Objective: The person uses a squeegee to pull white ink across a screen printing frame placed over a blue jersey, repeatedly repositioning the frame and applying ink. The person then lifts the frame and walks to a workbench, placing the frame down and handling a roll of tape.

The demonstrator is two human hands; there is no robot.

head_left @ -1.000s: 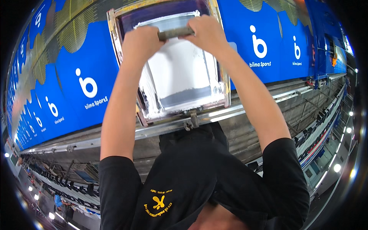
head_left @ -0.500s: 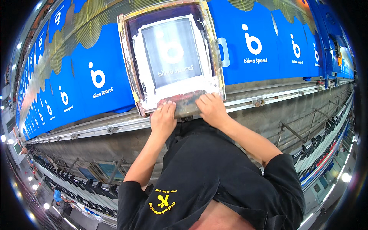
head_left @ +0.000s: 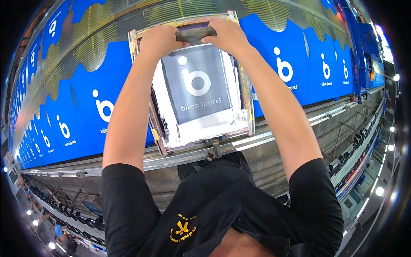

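Observation:
A screen-printing frame (head_left: 247,103) with worn wooden-looking edges lies in front of me, over the fabric. White ink coats the borders of its grey mesh (head_left: 173,94), where a round logo and lettering show in pale tone. At the frame's far end, both my hands grip a dark squeegee (head_left: 196,35) laid crosswise. My left hand (head_left: 159,39) is closed around its left part, and my right hand (head_left: 229,36) around its right part. The fingers' far sides are partly hidden. Thick white ink lies along the near end of the mesh.
Blue fabric pieces (head_left: 81,92) with white logos line the long table on the left, and more blue pieces (head_left: 295,55) on the right. A metal rail (head_left: 274,132) runs along the near table edge, with a clamp (head_left: 214,150) below the frame. Blue machinery (head_left: 368,55) stands far right.
Both hands have carried the squeegee from the frame's near end to its far end. My arms are now stretched forward, and the logo on the mesh shows more clearly.

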